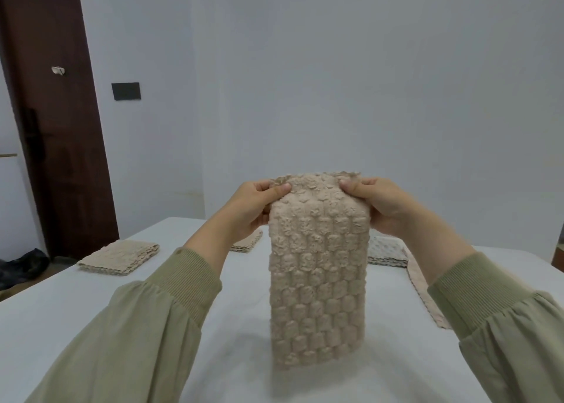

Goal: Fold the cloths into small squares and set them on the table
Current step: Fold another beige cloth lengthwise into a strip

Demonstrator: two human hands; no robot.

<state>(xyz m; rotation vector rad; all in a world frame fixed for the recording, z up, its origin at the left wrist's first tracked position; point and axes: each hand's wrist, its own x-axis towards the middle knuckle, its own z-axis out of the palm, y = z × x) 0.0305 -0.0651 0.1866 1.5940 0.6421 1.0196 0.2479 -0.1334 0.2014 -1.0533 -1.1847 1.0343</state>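
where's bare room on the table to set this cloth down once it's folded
Bare white table lies near the front left, between the folded beige stack and the hanging beige bubble-textured cloth. The far side is crowded: a second beige stack, a pale folded cloth and a beige strip on the right.

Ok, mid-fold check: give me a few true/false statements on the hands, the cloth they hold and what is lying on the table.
1. The left hand and the right hand each grip the top edge of the beige cloth. True.
2. The beige cloth lies spread flat on the table. False: it hangs down from the hands as a long narrow strip.
3. A folded beige stack sits on the left part of the table. True.
4. Nothing lies on the right part of the table. False: a whitish folded stack and a loose beige strip lie there.
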